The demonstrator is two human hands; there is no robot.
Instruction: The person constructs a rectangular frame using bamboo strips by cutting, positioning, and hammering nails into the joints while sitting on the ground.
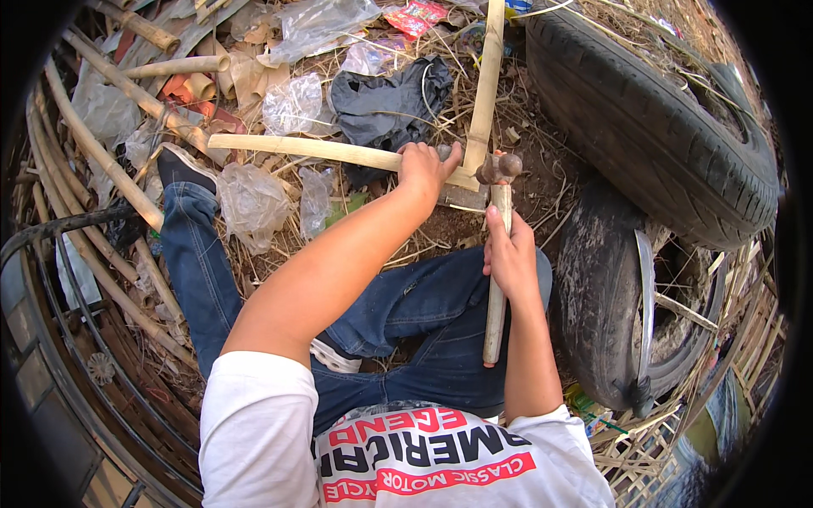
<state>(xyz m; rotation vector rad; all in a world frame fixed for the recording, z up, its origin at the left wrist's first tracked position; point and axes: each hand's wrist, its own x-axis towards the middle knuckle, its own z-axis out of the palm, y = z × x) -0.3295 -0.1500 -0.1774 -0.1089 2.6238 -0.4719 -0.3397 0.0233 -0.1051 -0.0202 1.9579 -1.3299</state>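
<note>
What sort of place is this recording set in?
Likely a littered outdoor yard or work spot: two tires lie to the right, cut bamboo poles to the left, and crumpled plastic bags ahead.

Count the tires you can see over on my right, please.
2. The upper tire is at the picture's upper right. The lower tire is nearer you, to the right of your right hand. Others could be hidden behind or beneath these.

a dirt gap (pixel 543 190) (narrow) parts the hammer (pixel 496 309) from obstructing tires (pixel 652 127).
</note>
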